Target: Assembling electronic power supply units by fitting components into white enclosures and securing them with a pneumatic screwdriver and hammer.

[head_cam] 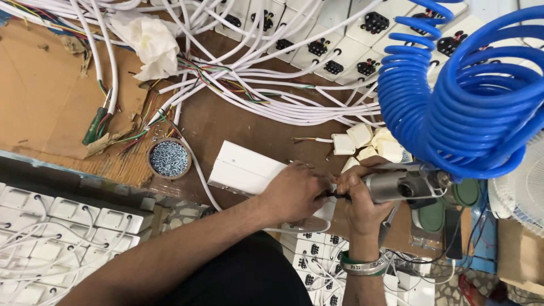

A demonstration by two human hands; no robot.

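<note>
My left hand (294, 190) presses down on a long white socket box (243, 168) that lies on the brown workbench. My right hand (360, 198) grips a grey pneumatic screwdriver (399, 184), its dark bit pointing left at the box end beside my left fingers. A blue coiled air hose (459, 96) runs up from the tool. The spot where the bit meets the box is hidden by my fingers.
A round tin of small screws (169, 158) sits left of the box. White cables (255, 73) and socket plates cover the back. Small white plugs (365, 141) lie near the tool. Finished white boxes (68, 226) are stacked lower left. A fan (524, 187) stands at the right.
</note>
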